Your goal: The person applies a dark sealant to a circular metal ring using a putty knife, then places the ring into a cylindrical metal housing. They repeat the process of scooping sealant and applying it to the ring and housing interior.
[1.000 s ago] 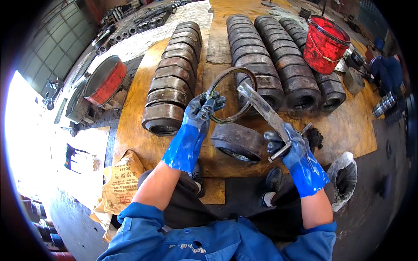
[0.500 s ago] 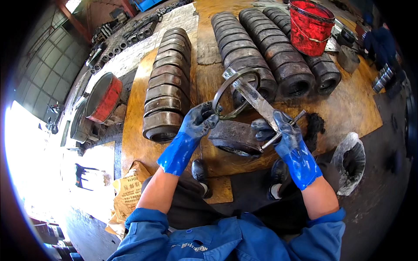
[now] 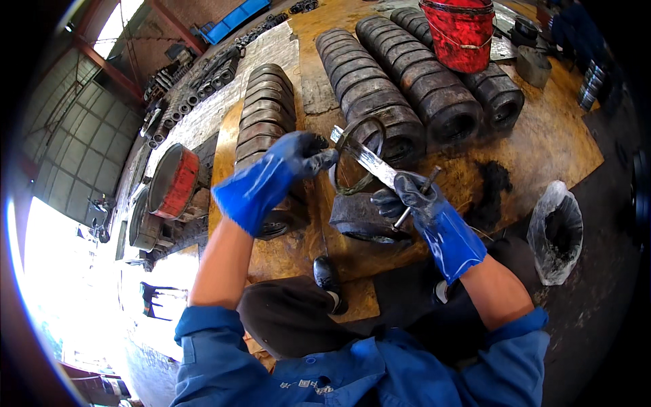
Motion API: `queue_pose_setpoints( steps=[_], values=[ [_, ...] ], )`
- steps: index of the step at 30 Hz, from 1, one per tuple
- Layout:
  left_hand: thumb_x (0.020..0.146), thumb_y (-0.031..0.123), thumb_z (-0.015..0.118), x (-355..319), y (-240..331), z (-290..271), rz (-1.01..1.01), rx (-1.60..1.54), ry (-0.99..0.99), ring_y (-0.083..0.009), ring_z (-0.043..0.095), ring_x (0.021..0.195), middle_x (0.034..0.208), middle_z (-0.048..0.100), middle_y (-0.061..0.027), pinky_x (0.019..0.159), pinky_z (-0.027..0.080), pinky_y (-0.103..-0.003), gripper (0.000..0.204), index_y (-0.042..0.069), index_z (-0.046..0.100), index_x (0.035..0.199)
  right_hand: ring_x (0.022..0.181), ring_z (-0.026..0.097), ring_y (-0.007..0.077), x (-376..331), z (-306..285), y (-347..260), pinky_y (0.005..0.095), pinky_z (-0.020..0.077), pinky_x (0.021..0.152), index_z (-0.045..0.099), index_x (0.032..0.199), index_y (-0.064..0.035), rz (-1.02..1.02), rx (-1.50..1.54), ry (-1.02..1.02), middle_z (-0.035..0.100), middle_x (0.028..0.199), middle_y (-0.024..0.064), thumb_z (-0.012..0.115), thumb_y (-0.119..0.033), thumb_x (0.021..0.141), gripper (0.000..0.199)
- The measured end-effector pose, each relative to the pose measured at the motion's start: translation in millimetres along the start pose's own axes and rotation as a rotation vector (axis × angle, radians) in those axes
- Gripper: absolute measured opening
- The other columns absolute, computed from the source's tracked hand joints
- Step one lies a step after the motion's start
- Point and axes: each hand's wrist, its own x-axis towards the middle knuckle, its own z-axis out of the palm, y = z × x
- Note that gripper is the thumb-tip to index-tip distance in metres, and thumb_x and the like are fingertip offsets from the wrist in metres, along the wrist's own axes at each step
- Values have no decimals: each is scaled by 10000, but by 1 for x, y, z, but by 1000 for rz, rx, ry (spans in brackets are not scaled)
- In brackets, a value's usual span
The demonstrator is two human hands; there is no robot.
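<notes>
My right hand (image 3: pixel 417 200), in a blue rubber glove with dark grey fingers, is closed around a flat silvery metal bar (image 3: pixel 369 161). A thin rod (image 3: pixel 430 180) crosses the bar's near end at that hand. Around the bar's far part is a thin metal ring (image 3: pixel 352 188); whether the two are joined I cannot tell. My left hand (image 3: pixel 302 157), gloved alike, is beside the ring's left edge, its fingers bent and apart with nothing visible between them. Beneath the ring a dark hollow metal block (image 3: pixel 369 218) sits on the brown board, separate from the rows.
Rows of dark hollow metal blocks (image 3: pixel 386 88) lie on the brown board (image 3: pixel 556 139). A red bucket (image 3: pixel 460 41) stands on the right rows. An open translucent bag (image 3: pixel 556 230) is at the right, a red-sided round drum (image 3: pixel 178 182) at the left. My shoe (image 3: pixel 325 273) is below.
My left hand has come away from the ring's lower left edge, moving up and left with its fingers loosened. The bar and ring have shifted slightly left. My view has shifted a little.
</notes>
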Motion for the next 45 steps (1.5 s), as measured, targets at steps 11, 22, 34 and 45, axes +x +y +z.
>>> queue_pose_setpoints(
  steps=[11, 22, 34, 45],
  values=[
    [864, 370, 702, 32, 15, 9, -308, 314, -212, -176, 617, 681, 758, 670, -95, 605, 485, -345, 335, 52, 711, 970, 821, 711, 209, 10, 11, 21, 325, 582, 693, 536, 1301, -18, 4, 140, -24, 711, 971, 151, 619, -304, 965, 449],
    [934, 206, 668, 55, -70, 58, -222, -407, 110, -112, 573, 626, 722, 663, -20, 582, 465, -294, 197, 13, 699, 904, 776, 654, 119, 15, -12, 31, 271, 535, 677, 597, 1171, -31, -123, 74, -4, 689, 904, 65, 633, -198, 954, 276],
    [888, 323, 634, 22, -58, 59, -312, 149, 235, -340, 689, 916, 920, 714, -191, 839, 516, -424, 328, 37, 710, 1029, 908, 681, 321, -18, 28, -6, 387, 545, 777, 577, 1308, -86, -682, -1155, 109, 679, 1079, 159, 616, -192, 897, 426],
    [967, 230, 609, 12, -67, 86, -237, -429, 224, -138, 607, 676, 821, 691, -43, 604, 482, -292, 244, 2, 676, 1025, 824, 662, 136, 26, -36, 5, 266, 546, 676, 581, 1251, -16, -231, -260, 204, 684, 957, 93, 580, -59, 928, 325]
  ],
)
